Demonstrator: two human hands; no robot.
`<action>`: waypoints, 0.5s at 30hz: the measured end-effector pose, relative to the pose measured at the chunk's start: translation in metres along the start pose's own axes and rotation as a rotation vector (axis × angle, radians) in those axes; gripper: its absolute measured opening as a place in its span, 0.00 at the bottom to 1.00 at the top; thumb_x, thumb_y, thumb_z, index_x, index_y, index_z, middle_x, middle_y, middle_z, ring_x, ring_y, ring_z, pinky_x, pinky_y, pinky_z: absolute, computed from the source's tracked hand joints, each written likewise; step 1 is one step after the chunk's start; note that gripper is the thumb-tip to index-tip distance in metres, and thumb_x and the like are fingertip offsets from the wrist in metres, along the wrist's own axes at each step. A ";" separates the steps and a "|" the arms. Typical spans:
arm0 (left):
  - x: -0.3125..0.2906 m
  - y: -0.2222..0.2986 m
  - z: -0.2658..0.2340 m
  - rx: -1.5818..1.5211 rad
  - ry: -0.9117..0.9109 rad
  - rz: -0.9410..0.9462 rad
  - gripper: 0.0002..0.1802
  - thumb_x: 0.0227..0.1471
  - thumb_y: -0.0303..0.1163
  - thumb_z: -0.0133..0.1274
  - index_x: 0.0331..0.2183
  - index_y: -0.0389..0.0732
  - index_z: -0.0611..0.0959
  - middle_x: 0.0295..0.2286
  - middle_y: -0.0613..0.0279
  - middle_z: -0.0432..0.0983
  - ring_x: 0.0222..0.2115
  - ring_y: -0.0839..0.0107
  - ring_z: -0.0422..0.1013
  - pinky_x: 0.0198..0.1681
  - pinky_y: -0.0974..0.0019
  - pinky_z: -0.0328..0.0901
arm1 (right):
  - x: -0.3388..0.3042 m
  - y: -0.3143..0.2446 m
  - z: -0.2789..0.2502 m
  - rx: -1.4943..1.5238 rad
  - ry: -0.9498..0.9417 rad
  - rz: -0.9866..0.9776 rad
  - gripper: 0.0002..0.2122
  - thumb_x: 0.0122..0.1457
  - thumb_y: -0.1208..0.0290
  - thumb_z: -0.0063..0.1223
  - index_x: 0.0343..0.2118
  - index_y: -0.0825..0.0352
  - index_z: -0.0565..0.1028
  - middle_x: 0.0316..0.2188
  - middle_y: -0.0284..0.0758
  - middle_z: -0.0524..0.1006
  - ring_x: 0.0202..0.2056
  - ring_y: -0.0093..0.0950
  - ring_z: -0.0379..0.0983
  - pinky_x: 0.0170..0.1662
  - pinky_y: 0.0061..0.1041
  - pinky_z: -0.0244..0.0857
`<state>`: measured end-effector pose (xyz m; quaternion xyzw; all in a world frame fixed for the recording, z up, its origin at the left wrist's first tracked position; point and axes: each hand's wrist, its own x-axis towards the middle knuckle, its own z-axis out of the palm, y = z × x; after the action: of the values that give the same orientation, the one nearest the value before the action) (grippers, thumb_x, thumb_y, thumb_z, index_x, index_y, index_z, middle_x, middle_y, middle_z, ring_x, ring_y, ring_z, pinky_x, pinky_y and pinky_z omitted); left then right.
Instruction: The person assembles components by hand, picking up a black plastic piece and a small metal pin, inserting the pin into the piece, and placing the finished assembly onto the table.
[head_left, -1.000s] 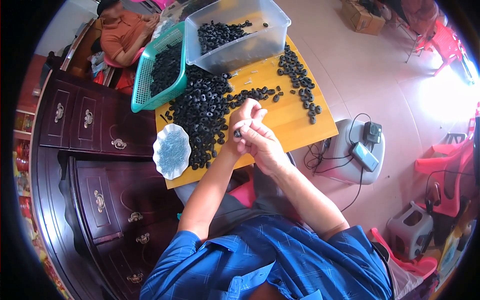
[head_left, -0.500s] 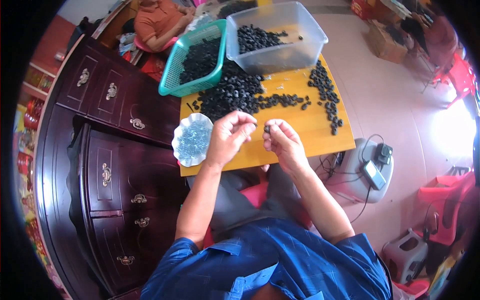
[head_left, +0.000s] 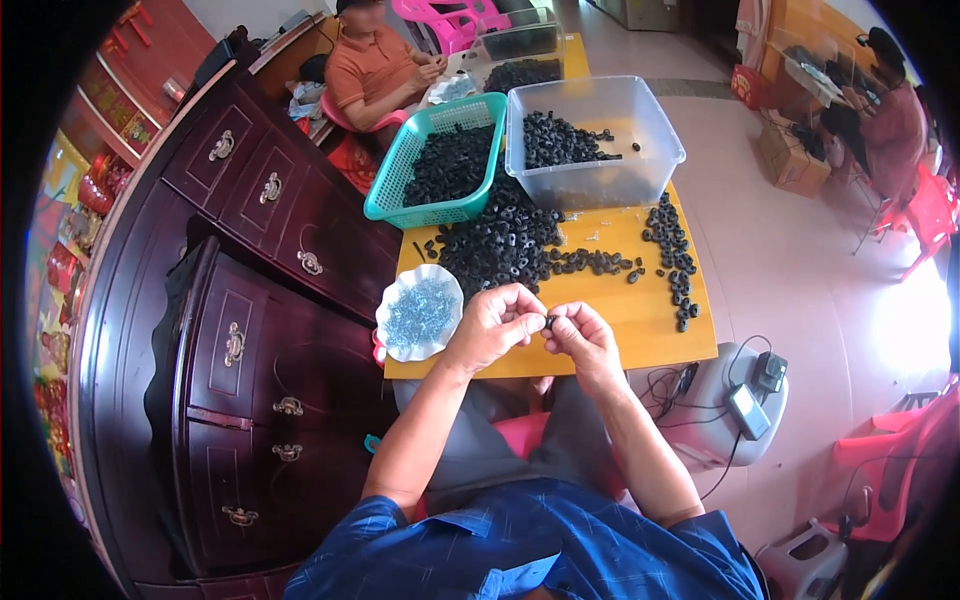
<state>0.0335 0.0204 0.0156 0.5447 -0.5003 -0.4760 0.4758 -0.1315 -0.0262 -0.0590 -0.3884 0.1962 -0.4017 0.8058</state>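
Both hands pinching one small black ring over the desk front edge. Big ring pile seemingly left to work; dish of screws beside.

I see an evenly daylit scene, with strong glare washing out the pale tiled floor at the right, where light seems to enter. The yellow wooden table is sharp and shows only soft shadows. Toward the black circular rim straight lines bend and detail smears; the dark wooden cabinet stays dim.
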 end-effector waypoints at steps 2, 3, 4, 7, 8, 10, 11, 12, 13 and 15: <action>0.000 0.000 -0.001 -0.002 -0.007 0.001 0.03 0.52 0.26 0.59 0.31 0.39 0.81 0.25 0.71 0.76 0.22 0.86 0.69 0.27 0.80 0.65 | 0.001 0.002 -0.001 0.027 -0.014 0.005 0.06 0.65 0.71 0.50 0.41 0.65 0.72 0.32 0.29 0.76 0.31 0.17 0.72 0.39 0.17 0.68; -0.001 0.001 -0.002 -0.002 -0.015 -0.004 0.03 0.52 0.26 0.59 0.31 0.39 0.81 0.25 0.71 0.76 0.22 0.85 0.69 0.27 0.80 0.66 | 0.000 0.002 0.000 0.024 -0.018 0.005 0.06 0.65 0.71 0.50 0.41 0.65 0.72 0.32 0.29 0.76 0.31 0.17 0.72 0.39 0.17 0.68; -0.001 0.001 -0.003 -0.003 -0.012 0.000 0.03 0.52 0.26 0.59 0.31 0.39 0.81 0.25 0.71 0.76 0.22 0.85 0.69 0.27 0.80 0.66 | 0.000 0.001 0.001 0.070 -0.017 0.034 0.06 0.65 0.70 0.50 0.41 0.65 0.72 0.32 0.29 0.77 0.31 0.16 0.71 0.39 0.17 0.67; -0.003 0.001 -0.003 -0.054 -0.030 -0.002 0.04 0.52 0.27 0.59 0.31 0.39 0.80 0.25 0.70 0.77 0.22 0.85 0.69 0.27 0.79 0.66 | 0.000 0.001 0.001 0.112 -0.020 0.056 0.06 0.65 0.69 0.51 0.41 0.65 0.73 0.32 0.29 0.77 0.31 0.16 0.70 0.39 0.18 0.66; -0.003 0.001 -0.003 -0.033 -0.027 -0.003 0.04 0.52 0.27 0.59 0.31 0.39 0.80 0.24 0.70 0.76 0.22 0.85 0.69 0.27 0.79 0.66 | 0.000 0.001 0.001 0.112 -0.021 0.048 0.06 0.65 0.69 0.51 0.40 0.65 0.73 0.32 0.29 0.77 0.31 0.16 0.71 0.39 0.18 0.67; -0.003 0.002 -0.003 -0.015 -0.022 -0.003 0.04 0.52 0.28 0.59 0.31 0.39 0.80 0.24 0.71 0.76 0.22 0.85 0.69 0.27 0.79 0.66 | 0.000 0.002 0.000 0.079 -0.024 0.025 0.06 0.64 0.69 0.52 0.40 0.65 0.73 0.32 0.29 0.77 0.31 0.16 0.71 0.39 0.17 0.67; -0.003 0.001 -0.005 -0.005 -0.038 -0.020 0.04 0.52 0.28 0.59 0.31 0.39 0.80 0.24 0.71 0.76 0.22 0.85 0.70 0.27 0.79 0.66 | 0.000 0.003 0.000 0.048 -0.025 0.001 0.06 0.64 0.69 0.52 0.40 0.65 0.73 0.31 0.29 0.77 0.31 0.16 0.71 0.38 0.17 0.67; -0.003 0.000 -0.007 0.004 -0.054 -0.037 0.04 0.52 0.28 0.60 0.31 0.39 0.80 0.24 0.71 0.76 0.23 0.85 0.70 0.27 0.79 0.66 | -0.001 0.004 0.000 0.046 -0.026 0.003 0.06 0.64 0.69 0.52 0.40 0.65 0.73 0.31 0.29 0.77 0.31 0.16 0.71 0.38 0.17 0.67; -0.003 -0.001 -0.008 0.001 -0.052 -0.037 0.04 0.52 0.28 0.60 0.31 0.39 0.80 0.24 0.71 0.76 0.23 0.85 0.70 0.27 0.79 0.66 | -0.001 0.005 0.000 0.018 -0.026 -0.005 0.06 0.64 0.69 0.53 0.39 0.65 0.73 0.31 0.29 0.77 0.31 0.16 0.71 0.38 0.17 0.67; -0.003 -0.004 -0.011 0.050 -0.057 -0.049 0.04 0.52 0.27 0.60 0.30 0.39 0.80 0.24 0.71 0.76 0.23 0.85 0.70 0.27 0.78 0.67 | -0.001 0.006 0.001 -0.011 -0.027 -0.009 0.06 0.64 0.69 0.53 0.39 0.65 0.73 0.31 0.29 0.77 0.31 0.16 0.71 0.38 0.17 0.67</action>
<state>0.0444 0.0243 0.0129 0.5545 -0.5120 -0.4903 0.4360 -0.1287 -0.0227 -0.0634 -0.3990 0.1858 -0.3990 0.8044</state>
